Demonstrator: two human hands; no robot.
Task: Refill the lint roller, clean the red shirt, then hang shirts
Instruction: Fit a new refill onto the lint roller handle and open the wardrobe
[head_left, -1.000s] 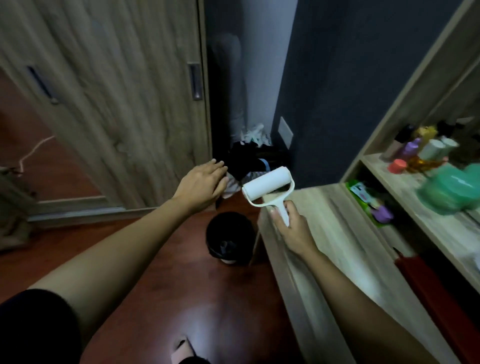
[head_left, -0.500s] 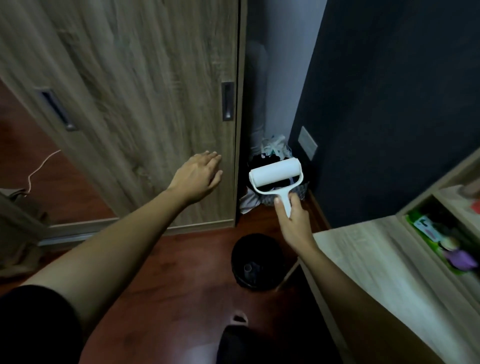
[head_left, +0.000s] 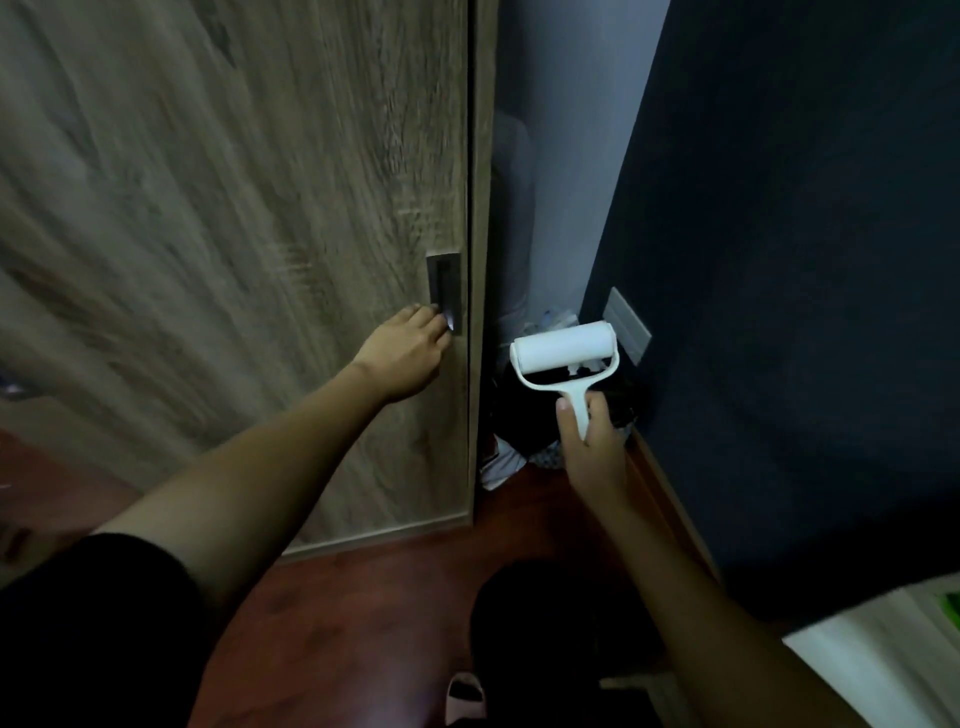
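A white lint roller (head_left: 565, 354) with a clean white roll stands upright in my right hand (head_left: 592, 441), which grips its handle in front of the dark corner. My left hand (head_left: 406, 353) reaches out to the wooden sliding wardrobe door (head_left: 234, 234), fingertips inside the recessed metal handle (head_left: 443, 291) near the door's right edge. No red shirt or other shirts are visible; the wardrobe interior is hidden behind the door.
A black round bin (head_left: 545, 623) sits on the red-brown floor below my right arm. A pile of dark and white cloth (head_left: 519, 447) lies in the corner by the dark blue wall (head_left: 805, 260). A pale tabletop edge (head_left: 883, 665) shows at bottom right.
I have turned left and stepped closer to the wardrobe. My left hand rose from open in the air to the door's recessed handle. My right hand kept the lint roller upright.
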